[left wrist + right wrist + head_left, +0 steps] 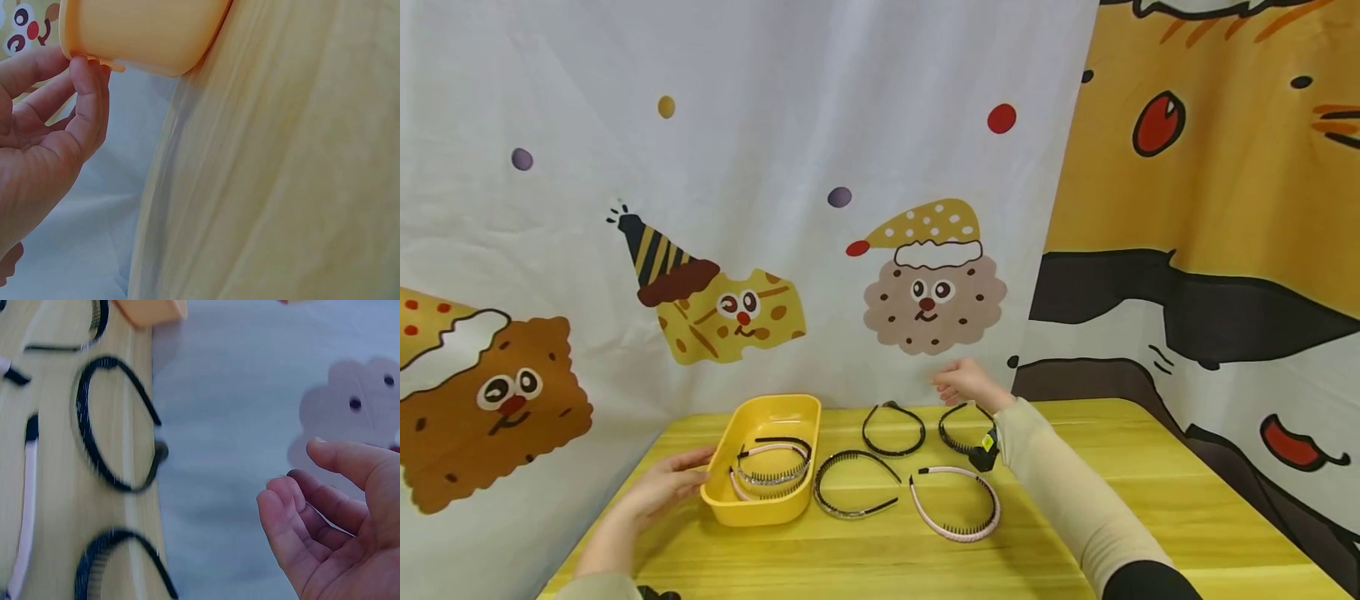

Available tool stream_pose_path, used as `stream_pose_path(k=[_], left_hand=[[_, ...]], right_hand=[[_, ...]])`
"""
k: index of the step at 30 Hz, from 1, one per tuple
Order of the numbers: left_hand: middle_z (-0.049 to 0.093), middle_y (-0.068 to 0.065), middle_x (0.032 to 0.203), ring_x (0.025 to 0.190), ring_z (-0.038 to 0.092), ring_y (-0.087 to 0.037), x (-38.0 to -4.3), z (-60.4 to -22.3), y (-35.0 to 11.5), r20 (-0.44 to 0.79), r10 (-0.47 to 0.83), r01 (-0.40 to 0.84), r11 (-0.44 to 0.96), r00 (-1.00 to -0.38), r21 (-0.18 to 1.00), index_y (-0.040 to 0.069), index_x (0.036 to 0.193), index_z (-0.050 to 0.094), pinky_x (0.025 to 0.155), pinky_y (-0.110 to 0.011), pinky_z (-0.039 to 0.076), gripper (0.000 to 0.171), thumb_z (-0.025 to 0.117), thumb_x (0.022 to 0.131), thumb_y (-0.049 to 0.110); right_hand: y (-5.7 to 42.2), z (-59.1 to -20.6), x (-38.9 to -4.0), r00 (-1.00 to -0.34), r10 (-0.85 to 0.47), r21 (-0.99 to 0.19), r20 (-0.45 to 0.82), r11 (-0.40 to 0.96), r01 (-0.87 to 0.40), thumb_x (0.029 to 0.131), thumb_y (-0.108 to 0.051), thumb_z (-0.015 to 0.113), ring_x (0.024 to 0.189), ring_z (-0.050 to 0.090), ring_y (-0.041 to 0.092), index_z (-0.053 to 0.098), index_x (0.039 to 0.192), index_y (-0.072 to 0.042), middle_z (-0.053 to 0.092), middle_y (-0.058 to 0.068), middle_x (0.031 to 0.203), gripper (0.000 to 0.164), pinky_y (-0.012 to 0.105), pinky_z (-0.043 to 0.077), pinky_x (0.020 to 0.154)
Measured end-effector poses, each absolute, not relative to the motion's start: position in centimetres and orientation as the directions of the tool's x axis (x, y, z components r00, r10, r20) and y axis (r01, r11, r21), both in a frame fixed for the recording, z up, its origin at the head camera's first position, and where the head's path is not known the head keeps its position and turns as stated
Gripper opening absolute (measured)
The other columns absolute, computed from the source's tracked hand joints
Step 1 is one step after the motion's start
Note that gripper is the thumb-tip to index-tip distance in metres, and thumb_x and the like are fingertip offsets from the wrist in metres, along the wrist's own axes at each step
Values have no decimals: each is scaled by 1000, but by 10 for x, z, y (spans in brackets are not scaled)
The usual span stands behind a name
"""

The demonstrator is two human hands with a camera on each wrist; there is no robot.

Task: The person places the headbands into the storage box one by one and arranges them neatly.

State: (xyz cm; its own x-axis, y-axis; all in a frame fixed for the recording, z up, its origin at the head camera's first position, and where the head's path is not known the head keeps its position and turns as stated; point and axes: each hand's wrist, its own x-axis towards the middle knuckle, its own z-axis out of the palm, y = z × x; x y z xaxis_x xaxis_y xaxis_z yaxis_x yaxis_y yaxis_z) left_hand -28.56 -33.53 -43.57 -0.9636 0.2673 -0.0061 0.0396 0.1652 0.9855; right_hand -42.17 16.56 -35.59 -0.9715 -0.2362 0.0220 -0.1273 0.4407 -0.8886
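In the head view my left hand (662, 487) touches the outer left side of a yellow plastic tray (760, 515). The left wrist view has those fingertips at the rim of the tray (144, 37). Several headbands (775, 478) lie inside the tray. My right hand (967, 382) is raised beyond the table's back edge, with loosely bent fingers and nothing in them. Nearest below it is a black toothed headband (951, 440). A plain black headband (867, 442), a glittery toothed one (838, 512) and a pink one (998, 510) lie between tray and right arm.
The yellow wood-grain table (1097, 467) ends at a white curtain (760, 167) printed with cartoon biscuits and cheese. At the right another curtain section carries a large orange figure (1120, 192). A black wrist device (985, 452) hangs under the right wrist.
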Motion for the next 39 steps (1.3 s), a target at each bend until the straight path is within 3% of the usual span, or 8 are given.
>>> stream_pose_path(k=[6, 13, 23, 30, 39], left_hand=[[29, -39, 144, 109, 58, -10, -283, -433, -336, -11, 269, 37, 173, -963, 984, -20, 144, 16, 92, -31, 49, 64, 53, 97, 4], [27, -38, 145, 108, 57, -7, -284, -431, -337, -16, 260, 34, 184, -966, 982, -18, 145, 17, 91, -27, 49, 64, 54, 97, 5], [28, -38, 145, 108, 58, -8, -284, -433, -340, -8, 278, 43, 176, -961, 983, -19, 145, 17, 93, -29, 49, 63, 53, 97, 4], [33, -36, 143, 108, 57, -7, -286, -437, -338, 2, 285, 51, 162, -959, 985, -20, 144, 18, 94, -28, 48, 63, 53, 97, 3], [35, -36, 142, 107, 57, -6, -284, -434, -336, -1, 273, 46, 168, -962, 985, -21, 143, 18, 92, -27, 48, 64, 54, 96, 3]], right_hand=[[199, -360, -419, -981, -196, -879, -1, 467, -92, 95, -16, 61, 71, 65, 19, 56, 123, 14, 63, 19, 92, 42, 43, 57, 76], [234, -372, -414, -993, -121, -869, 0, 492, -60, 92, -17, 64, 83, 66, 36, 63, 115, 12, 66, 14, 85, 37, 42, 58, 73], [259, -412, -400, -996, -81, -913, -41, 408, 5, 92, -17, 65, 66, 66, 25, 66, 97, 12, 64, 19, 81, 29, 43, 58, 68], [265, -433, -392, -997, -9, -927, -80, 368, 71, 92, -19, 66, 65, 66, 26, 56, 110, 20, 64, 21, 80, 45, 41, 58, 66], [262, -448, -387, -994, 27, -947, -102, 303, 105, 92, -14, 65, 64, 66, 28, 46, 119, 25, 60, 25, 86, 51, 40, 58, 63]])
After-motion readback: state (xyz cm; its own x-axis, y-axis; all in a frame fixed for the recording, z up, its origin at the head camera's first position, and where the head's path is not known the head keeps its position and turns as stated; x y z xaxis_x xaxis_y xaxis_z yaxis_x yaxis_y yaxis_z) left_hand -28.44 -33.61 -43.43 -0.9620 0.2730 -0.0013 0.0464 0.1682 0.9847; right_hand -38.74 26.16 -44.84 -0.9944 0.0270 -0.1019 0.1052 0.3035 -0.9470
